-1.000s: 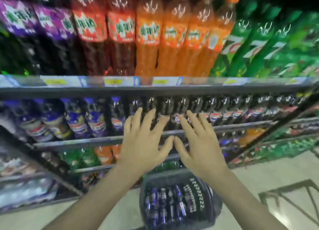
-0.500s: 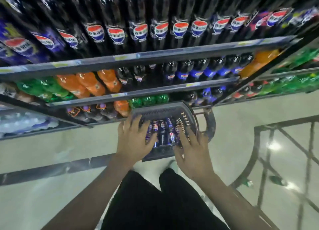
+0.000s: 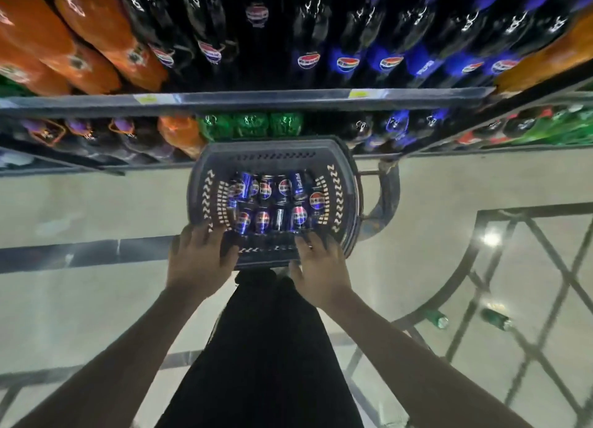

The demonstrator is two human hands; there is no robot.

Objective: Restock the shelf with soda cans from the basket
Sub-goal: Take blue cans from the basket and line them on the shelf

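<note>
A dark grey plastic basket (image 3: pixel 272 146) stands on the floor against the bottom shelf (image 3: pixel 256 98). Several blue Pepsi soda cans (image 3: pixel 266 203) lie and stand inside it. My left hand (image 3: pixel 200 257) hovers with spread fingers over the basket's near left corner, fingertips at the rim. My right hand (image 3: pixel 321 264) is spread the same way over the near right part of the rim. Neither hand holds a can. The fingertips are blurred, so contact with the rim is unclear.
The basket's handle (image 3: pixel 388 199) hangs folded down on its right side. Shelves above carry dark Pepsi bottles (image 3: pixel 346 64), orange bottles (image 3: pixel 80 42) and green bottles (image 3: pixel 253 124). My black-trousered legs (image 3: pixel 266 347) stand just behind the basket. Two green bottle shapes (image 3: pixel 495 318) show on the glossy floor at right.
My view has tilted steeply down from the upper shelves to the basket. Both hands dropped from shelf height to the basket's near rim and stayed spread and empty.
</note>
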